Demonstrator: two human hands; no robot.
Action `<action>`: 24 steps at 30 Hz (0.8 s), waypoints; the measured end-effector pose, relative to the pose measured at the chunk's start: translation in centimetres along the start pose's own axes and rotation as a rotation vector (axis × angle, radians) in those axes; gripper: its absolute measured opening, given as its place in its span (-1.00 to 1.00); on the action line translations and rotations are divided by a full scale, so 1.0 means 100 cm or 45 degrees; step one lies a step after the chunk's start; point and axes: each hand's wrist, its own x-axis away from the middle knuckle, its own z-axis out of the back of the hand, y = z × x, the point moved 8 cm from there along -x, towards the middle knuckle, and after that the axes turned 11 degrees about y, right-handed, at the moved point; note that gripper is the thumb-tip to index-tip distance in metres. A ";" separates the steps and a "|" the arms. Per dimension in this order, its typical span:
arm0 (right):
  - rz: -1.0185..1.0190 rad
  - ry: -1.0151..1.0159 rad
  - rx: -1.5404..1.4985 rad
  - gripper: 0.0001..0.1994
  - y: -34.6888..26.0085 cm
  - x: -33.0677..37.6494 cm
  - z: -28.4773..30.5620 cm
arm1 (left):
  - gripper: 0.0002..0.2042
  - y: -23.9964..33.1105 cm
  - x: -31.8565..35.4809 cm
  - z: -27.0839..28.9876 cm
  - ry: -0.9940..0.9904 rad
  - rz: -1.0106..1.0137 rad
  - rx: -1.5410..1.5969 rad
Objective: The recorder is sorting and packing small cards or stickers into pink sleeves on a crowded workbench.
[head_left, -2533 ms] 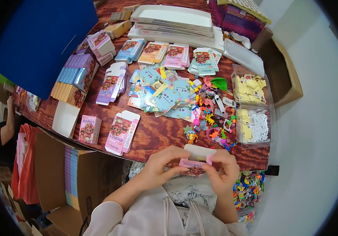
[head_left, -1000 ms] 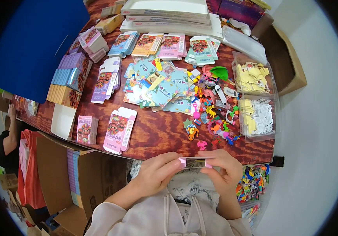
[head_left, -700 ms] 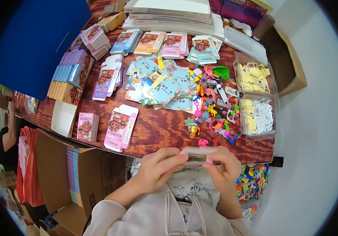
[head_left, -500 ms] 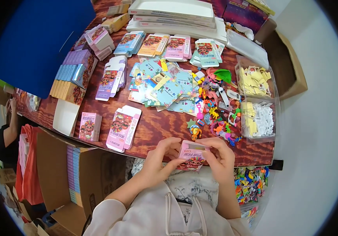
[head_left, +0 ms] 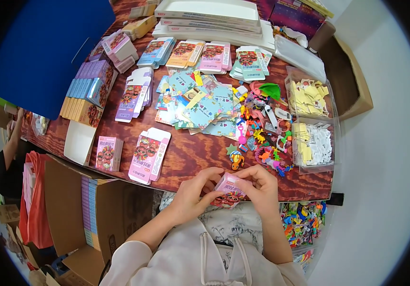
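Observation:
Both my hands hold a small pink printed carton (head_left: 228, 191) at the table's front edge. My left hand (head_left: 193, 193) grips its left side, thumb across the front. Fingers of my right hand (head_left: 260, 189) press at its upper right, and its top looks closed over. Left of my hands, a pile of flat pink cartons (head_left: 149, 155) lies on the table, with an upright pink carton (head_left: 109, 153) beside it. Beyond my right hand are small colourful plastic toys (head_left: 262, 128). A heap of pale blue printed cards (head_left: 205, 107) lies farther back.
Stacks of flat cartons (head_left: 186, 53) line the back, before white trays (head_left: 209, 21). At left stands a white tray of filled cartons (head_left: 78, 138). Clear tubs of yellow packets (head_left: 309, 97) and white pieces (head_left: 318, 145) sit right. A co-worker's arm (head_left: 9, 152) shows far left.
The carton's open top has been folded shut, and the carton has tilted in my hands. My right hand has shifted slightly left. The co-worker's arm at far left has moved.

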 end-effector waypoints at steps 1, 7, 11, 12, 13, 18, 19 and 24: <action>-0.046 0.030 0.017 -0.90 0.001 0.000 0.002 | -0.45 0.001 0.000 0.000 -0.016 0.000 0.011; -0.143 0.045 0.079 -0.91 0.007 -0.001 0.017 | -0.45 0.007 0.000 -0.002 -0.063 0.019 0.060; -0.060 -0.078 0.054 -0.95 -0.005 -0.004 0.006 | -0.44 0.002 0.002 -0.003 -0.057 0.015 0.089; -0.060 -0.080 0.056 -0.95 -0.004 -0.005 0.007 | -0.44 0.001 0.002 -0.002 -0.055 0.015 0.091; 0.005 -0.099 0.156 -0.93 -0.005 -0.006 0.007 | -0.44 0.000 0.003 -0.002 -0.045 0.031 0.071; 0.303 -0.171 0.491 -0.82 -0.019 0.000 0.004 | -0.45 -0.014 0.006 -0.003 0.004 0.064 0.074; 0.382 -0.154 0.539 -0.79 -0.024 0.003 0.001 | -0.44 -0.015 0.006 -0.001 0.037 0.074 0.113; 0.438 -0.163 0.562 -0.72 -0.024 0.008 0.001 | -0.38 -0.013 0.002 0.000 0.040 0.089 0.139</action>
